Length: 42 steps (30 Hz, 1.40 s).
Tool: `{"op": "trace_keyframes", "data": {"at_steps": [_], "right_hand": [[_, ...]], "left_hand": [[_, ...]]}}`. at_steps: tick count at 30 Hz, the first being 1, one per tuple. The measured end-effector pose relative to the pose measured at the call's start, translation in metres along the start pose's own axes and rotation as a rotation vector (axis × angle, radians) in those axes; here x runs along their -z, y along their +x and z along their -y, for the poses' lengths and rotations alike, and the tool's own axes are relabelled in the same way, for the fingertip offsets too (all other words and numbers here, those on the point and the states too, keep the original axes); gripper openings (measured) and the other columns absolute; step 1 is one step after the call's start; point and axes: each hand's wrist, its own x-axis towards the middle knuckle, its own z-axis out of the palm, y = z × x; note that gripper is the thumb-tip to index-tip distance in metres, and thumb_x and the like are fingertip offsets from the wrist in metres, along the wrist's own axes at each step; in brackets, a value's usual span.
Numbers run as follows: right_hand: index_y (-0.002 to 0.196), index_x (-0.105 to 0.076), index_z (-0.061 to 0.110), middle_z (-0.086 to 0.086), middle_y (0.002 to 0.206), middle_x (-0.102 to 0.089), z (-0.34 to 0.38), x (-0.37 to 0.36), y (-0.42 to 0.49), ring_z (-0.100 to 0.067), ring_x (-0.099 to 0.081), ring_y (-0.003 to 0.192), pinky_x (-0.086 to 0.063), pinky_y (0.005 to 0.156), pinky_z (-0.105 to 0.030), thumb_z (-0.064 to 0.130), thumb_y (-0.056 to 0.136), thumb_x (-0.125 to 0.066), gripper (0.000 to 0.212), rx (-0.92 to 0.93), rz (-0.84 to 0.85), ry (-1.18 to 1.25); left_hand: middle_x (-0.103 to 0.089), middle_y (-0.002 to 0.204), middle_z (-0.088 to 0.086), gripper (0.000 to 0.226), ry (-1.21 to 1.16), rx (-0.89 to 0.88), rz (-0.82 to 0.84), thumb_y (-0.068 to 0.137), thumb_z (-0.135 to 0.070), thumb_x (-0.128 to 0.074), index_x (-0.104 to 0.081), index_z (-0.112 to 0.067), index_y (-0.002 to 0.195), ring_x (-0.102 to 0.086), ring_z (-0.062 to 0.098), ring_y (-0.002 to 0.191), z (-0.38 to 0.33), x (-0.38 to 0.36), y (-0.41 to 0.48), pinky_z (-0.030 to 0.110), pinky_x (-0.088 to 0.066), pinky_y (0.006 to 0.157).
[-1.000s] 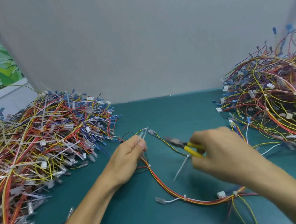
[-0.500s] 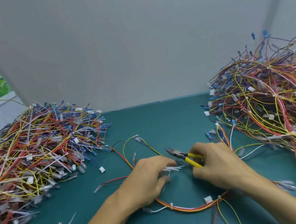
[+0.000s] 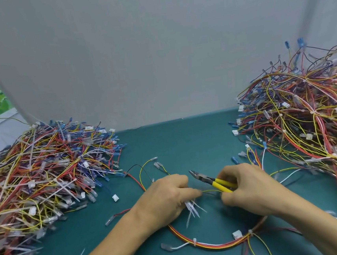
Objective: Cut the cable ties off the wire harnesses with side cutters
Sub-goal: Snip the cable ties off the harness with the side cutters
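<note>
Head view: left hand (image 3: 166, 199) holds loose cable ties (image 3: 192, 208) and pinches a harness wire (image 3: 209, 191), seemingly steadying it for cutting; right hand (image 3: 251, 189) grips yellow side cutters (image 3: 214, 180) above the bench (image 3: 185, 142).

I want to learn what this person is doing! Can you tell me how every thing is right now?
Left hand: grips a bunch of loose cable ties.
Right hand: grips the side cutters.
Side cutters: jaws look closed, cutting nothing.
Harness: lies on the table, still tied in a bundle.
Left pile: heaped, mixed with loose ties.
Right pile: heaped, tangled.
</note>
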Motion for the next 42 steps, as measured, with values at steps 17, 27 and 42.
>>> {"op": "trace_keyframes", "data": {"at_steps": [17,27,42], "right_hand": [[0.106,-0.063,0.033,0.012,0.099,-0.044,0.011,0.023,-0.023,-0.014,-0.049,0.086,-0.047,0.074,-0.034,0.041,0.076,-0.058,0.031,0.178,-0.026,-0.419],[0.113,-0.059,0.033,0.014,0.102,-0.039,0.014,0.013,-0.023,-0.016,-0.051,0.095,-0.046,0.072,-0.031,0.043,0.079,-0.052,0.036,0.234,-0.042,-0.499],[0.110,-0.055,0.029,0.011,0.109,-0.045,0.011,0.007,-0.020,-0.021,-0.054,0.096,-0.039,0.065,-0.030,0.041,0.084,-0.046,0.029,0.285,-0.030,-0.589]], "left_hand": [[-0.042,0.057,-0.008,0.025,-0.723,0.690,-0.033,0.093,-0.029,-0.060,-0.066,-0.018,0.071,-0.033,0.007,0.053,0.004,-0.008,0.005,0.026,-0.028,0.054],[-0.041,0.059,-0.008,0.021,-0.657,0.635,-0.054,0.088,-0.027,-0.066,-0.059,-0.016,0.072,-0.034,0.007,0.055,0.006,-0.010,0.004,0.024,-0.030,0.055],[-0.039,0.057,-0.009,0.023,-0.726,0.642,-0.060,0.090,-0.023,-0.065,-0.059,-0.011,0.071,-0.032,0.008,0.054,0.006,-0.009,0.004,0.024,-0.028,0.054]]}}
